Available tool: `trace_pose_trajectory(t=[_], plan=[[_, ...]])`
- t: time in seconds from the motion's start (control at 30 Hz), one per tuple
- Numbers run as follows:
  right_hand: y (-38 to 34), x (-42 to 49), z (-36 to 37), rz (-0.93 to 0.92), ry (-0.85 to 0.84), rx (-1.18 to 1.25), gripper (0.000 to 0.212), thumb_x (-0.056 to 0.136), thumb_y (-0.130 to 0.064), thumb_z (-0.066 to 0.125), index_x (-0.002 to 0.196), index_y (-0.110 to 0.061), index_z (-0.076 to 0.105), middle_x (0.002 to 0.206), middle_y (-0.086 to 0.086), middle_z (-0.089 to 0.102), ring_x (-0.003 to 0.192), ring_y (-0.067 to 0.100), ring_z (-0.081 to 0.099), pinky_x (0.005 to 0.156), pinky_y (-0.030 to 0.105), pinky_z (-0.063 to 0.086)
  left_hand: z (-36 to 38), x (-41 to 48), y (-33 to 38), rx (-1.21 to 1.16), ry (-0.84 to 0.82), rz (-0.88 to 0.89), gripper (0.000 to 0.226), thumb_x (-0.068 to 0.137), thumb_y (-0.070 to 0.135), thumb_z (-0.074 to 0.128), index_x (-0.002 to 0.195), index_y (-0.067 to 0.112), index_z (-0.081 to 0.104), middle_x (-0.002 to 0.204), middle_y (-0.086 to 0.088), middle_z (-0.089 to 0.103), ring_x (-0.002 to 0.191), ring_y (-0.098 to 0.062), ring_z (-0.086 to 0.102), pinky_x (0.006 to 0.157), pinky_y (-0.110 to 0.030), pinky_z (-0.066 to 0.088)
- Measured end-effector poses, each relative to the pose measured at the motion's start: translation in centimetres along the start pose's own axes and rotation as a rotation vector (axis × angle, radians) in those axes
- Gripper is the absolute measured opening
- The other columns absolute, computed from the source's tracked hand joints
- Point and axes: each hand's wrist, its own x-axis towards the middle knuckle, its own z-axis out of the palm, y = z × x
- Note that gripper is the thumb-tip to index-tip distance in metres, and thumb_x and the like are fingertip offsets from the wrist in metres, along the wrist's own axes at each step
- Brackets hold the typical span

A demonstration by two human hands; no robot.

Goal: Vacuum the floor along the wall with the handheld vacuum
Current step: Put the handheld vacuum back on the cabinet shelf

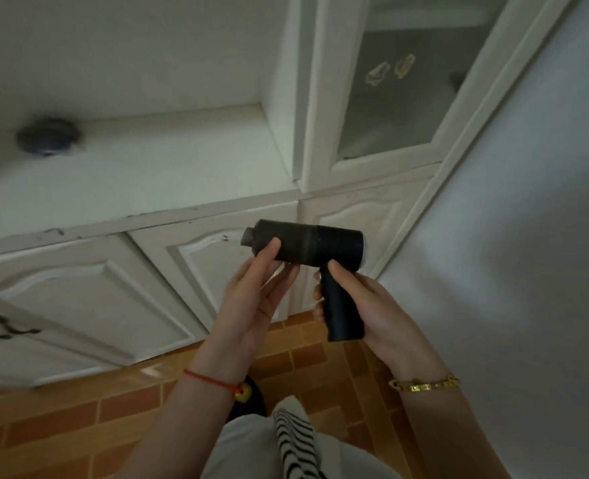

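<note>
Two hands held the handheld vacuum in mid-air, well above the tiled floor. The right hand was clenched round the grip, which hung toward six o'clock under the barrel. The left hand cupped the barrel loosely, thumb on it, near the nozzle pointing to nine o'clock. Risk as I judged it: that loose left hold could slip, or the nozzle could knock the white cabinet close behind it.

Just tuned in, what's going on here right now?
A person holds a black handheld vacuum up in front of white cabinets. The right hand grips its handle; the left hand steadies the barrel near the nozzle. It is well above the orange tiled floor, so no vacuuming yet.
</note>
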Motion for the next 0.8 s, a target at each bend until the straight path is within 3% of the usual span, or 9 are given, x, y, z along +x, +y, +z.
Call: trace_pose_trajectory(t=[0.3,0.47,0.6,0.8], plan=[[-4.3,10.7,9.6,0.010,-0.092,-0.069,0.046,0.088,-0.037,0.063,0.115,0.000,0.063,0.085,0.012,0.066,0.071,0.023,0.062,0.069,0.032,0.053,-5.3,7.8,10.7,-0.018,0.038,0.087,0.037,0.089,0.026,0.067,0.122,0.010,0.063,0.123,-0.014,0.069,0.114,-0.023,0.067,0.097,-0.031,0.054],[-6.1,16.0,14.4,-0.016,-0.086,-0.105,0.045,0.090,-0.035,0.062,0.117,0.001,0.062,0.082,0.011,0.066,0.065,0.021,0.061,0.061,0.028,0.053,-7.9,12.0,16.2,0.060,0.054,0.116,0.043,0.089,0.026,0.068,0.124,0.002,0.061,0.121,-0.016,0.069,0.109,-0.023,0.070,0.095,-0.032,0.055],[-6.1,19.5,17.1,-0.051,-0.006,-0.158,0.039,0.090,-0.033,0.063,0.114,-0.002,0.062,0.085,0.012,0.069,0.066,0.023,0.063,0.064,0.032,0.054,-10.0,15.0,18.7,0.080,0.069,0.143,0.056,0.086,0.025,0.072,0.131,-0.001,0.051,0.122,-0.018,0.068,0.107,-0.025,0.071,0.097,-0.036,0.054],[-6.4,23.6,18.9,-0.135,0.143,-0.330,0.029,0.090,-0.024,0.066,0.111,-0.005,0.058,0.089,0.013,0.072,0.061,0.020,0.066,0.064,0.033,0.057,-11.7,19.0,20.4,0.093,0.070,0.129,0.054,0.087,0.021,0.071,0.131,-0.001,0.049,0.123,-0.021,0.066,0.108,-0.027,0.070,0.098,-0.039,0.054]])
